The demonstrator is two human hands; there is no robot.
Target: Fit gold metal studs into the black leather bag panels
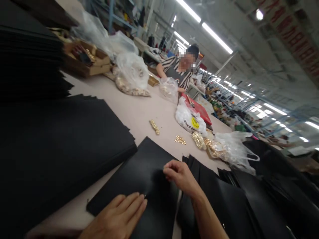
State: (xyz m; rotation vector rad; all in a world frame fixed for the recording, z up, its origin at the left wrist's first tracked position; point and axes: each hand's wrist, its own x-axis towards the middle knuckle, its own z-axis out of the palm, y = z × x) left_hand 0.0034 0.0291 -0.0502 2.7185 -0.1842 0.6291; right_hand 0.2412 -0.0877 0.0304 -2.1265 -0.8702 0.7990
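Left hand: the left hand [117, 215] is laid flat, palm down and fingers stretched out together, on the near part of a black sheet [139, 186]; nothing is gripped by it.
Right hand: the right hand [178, 174] is curled into a loose fist at the far right part of the same sheet, fingertips pinched toward the thumb; whether something small is pinched there cannot be told.
Black sheet: it is spread flat on the table [139, 113] right in front of the person, one corner pointed away.
Black pieces at right: a fanned heap of overlapping black pieces [234, 199] is seen just beside the sheet, under and beyond the right forearm.
Black stack at left: a broad, thick stack of black sheets [57, 146] is set just left of the sheet, with a taller pile [30, 59] behind it.
Gold fittings: a gold piece [155, 126], a smaller one [179, 140] and a cluster [199, 139] are scattered on the bare table beyond the sheet.
Bags: a white bag with a yellow mark [189, 119] and a clear bag [231, 149] are placed by the cluster; more clear bags [132, 74] are set farther off, beside a cardboard box [87, 61].
Co-worker: a person in a striped top [178, 71] is seated at the far end of the table, hands at a small clear bag [168, 89].
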